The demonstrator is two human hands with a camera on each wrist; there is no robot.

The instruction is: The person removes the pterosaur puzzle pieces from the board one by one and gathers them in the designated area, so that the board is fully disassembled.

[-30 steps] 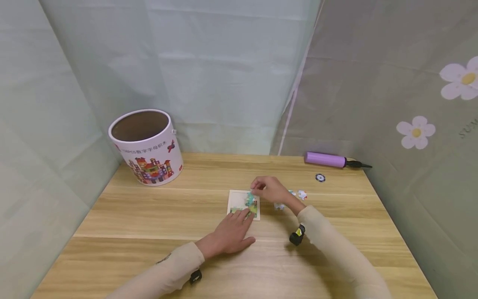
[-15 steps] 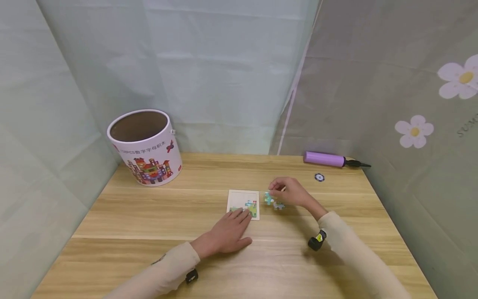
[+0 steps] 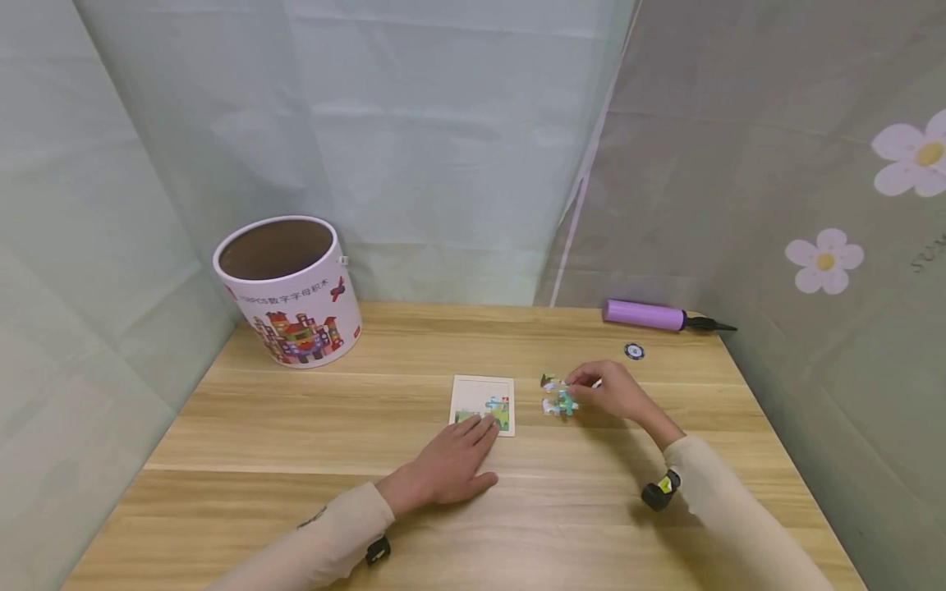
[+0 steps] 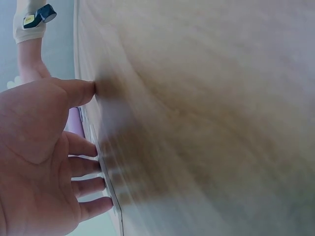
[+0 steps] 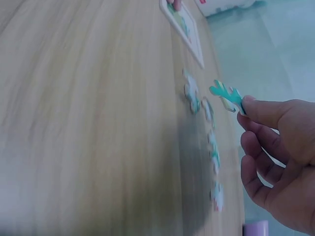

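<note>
My left hand (image 3: 452, 464) lies with straight fingers over the near edge of a small square jigsaw tray (image 3: 470, 392). In the left wrist view its fingertips (image 4: 106, 204) rest at the tray's edge. A few green and blue pieces sit in the tray's near part, partly under the fingers. To the tray's right, my right hand (image 3: 617, 392) pinches a teal puzzle piece (image 5: 227, 93) between thumb and forefinger, above the table in the right wrist view. Several loose puzzle pieces (image 5: 191, 92) lie under and beside it; the hand hides some from the head view.
A large white printed bucket (image 3: 296, 304) stands at the back left of the wooden table (image 3: 310, 435). At the back right lie a purple hand pump (image 3: 643, 315) and a dark round chip (image 3: 634, 351). Cloth curtains (image 3: 458, 148) close in the sides and back.
My right hand has moved right, from over the tray to the loose pieces, carrying the teal puzzle piece. My left hand has stayed on the tray's near edge.
</note>
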